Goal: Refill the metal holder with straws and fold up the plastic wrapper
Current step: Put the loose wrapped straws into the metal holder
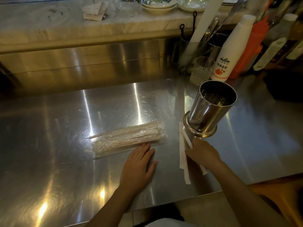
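Metal holder (pixel 211 110) empty | wrapper (pixel 129 140) holds straws | left grip (pixel 139 167) flat, wide | right grip (pixel 203 153) clasps loose straws (pixel 183 153)

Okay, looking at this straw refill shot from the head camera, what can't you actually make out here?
- Head view: the near ends of the loose paper-wrapped straws are covered by the right hand.
- The metal holder has a dark interior, so its bottom is unclear.
- The straw count in the plastic wrapper is blurred by glare.
- Right hand's grip: hidden underneath.
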Demonstrator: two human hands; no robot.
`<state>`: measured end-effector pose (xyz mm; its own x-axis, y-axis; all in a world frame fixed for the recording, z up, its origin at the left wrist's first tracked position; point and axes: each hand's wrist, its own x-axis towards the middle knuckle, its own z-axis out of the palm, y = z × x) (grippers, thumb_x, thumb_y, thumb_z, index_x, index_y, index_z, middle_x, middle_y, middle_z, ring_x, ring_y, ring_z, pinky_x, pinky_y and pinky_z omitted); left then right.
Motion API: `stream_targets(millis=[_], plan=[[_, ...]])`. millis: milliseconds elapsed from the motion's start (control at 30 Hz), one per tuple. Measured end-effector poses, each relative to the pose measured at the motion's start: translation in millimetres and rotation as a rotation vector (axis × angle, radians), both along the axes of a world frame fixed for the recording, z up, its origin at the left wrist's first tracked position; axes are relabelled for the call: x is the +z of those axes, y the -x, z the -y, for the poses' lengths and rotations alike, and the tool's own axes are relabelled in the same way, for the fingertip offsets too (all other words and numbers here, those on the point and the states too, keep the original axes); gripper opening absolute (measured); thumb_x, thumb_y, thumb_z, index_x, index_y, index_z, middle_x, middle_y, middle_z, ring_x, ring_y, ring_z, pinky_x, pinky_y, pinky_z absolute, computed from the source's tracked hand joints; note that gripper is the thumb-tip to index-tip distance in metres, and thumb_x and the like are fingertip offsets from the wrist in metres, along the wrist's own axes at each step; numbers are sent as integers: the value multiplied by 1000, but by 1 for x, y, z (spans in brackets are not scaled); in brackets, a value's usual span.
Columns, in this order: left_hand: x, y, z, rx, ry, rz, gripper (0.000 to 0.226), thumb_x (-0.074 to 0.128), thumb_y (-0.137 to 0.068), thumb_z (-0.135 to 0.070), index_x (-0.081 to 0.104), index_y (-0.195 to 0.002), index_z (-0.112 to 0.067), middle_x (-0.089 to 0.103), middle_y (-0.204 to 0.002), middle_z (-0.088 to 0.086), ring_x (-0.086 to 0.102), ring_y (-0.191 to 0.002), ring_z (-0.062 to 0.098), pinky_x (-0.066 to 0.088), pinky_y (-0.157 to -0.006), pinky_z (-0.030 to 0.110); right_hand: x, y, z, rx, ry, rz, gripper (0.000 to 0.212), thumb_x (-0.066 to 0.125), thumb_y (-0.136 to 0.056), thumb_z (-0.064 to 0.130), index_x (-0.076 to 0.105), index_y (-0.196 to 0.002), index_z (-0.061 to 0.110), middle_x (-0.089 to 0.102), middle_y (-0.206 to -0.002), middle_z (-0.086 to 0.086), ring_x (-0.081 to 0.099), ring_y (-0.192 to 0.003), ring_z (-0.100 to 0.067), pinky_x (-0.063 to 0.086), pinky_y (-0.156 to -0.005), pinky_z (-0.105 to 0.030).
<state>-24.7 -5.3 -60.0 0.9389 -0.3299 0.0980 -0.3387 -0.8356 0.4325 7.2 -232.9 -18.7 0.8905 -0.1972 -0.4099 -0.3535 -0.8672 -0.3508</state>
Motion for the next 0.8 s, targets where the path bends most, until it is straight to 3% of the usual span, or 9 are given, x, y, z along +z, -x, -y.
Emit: stream_targets(millis=[100,267,333,433,633,800], plan=[[1,0,1,1,4,1,48,34,-91,-48,47,-130,-23,45,-142,3,39,-130,17,22,-106,32,1,2,3,-23,-70,75,14,51,-88,26,44,-77,20,47,-67,8,49,-59,-7,36,-51,-21],[2,0,1,0,15,7,48,35,-90,-47,48,-128,-22,48,-139,4,42,-128,19,23,-105,34,-1,5,7,-83,-192,144,12,51,-88,19,45,-98,22,53,-77,5,52,-64,-6,38,-52,-19],[2,0,0,4,15,8,48,35,-90,-47,48,-129,-22,48,-139,4,42,-128,18,23,-105,33,-1,7,4,-110,-283,171,23,56,-87,23,48,-108,19,57,-88,1,56,-69,-10,46,-59,-22],[0,0,0,6,11,8,48,36,-90,-47,46,-130,-23,47,-140,3,41,-129,18,23,-105,33,-1,5,-1,-109,-335,137,39,60,-84,32,44,-117,18,56,-90,1,59,-66,-12,46,-53,-20],[-1,-1,0,9,7,0,48,36,-90,-48,46,-130,-23,47,-140,3,42,-128,17,23,-105,33,-7,6,-11,-169,-311,38,31,59,-85,28,47,-109,12,53,-94,-1,55,-78,-17,48,-67,-29],[-2,-1,-1,8,14,8,48,35,-90,-48,46,-130,-24,47,-140,3,41,-129,17,24,-105,33,-4,4,-9,-173,-318,-22,21,58,-85,24,48,-101,13,53,-85,3,54,-72,-13,39,-52,-19]])
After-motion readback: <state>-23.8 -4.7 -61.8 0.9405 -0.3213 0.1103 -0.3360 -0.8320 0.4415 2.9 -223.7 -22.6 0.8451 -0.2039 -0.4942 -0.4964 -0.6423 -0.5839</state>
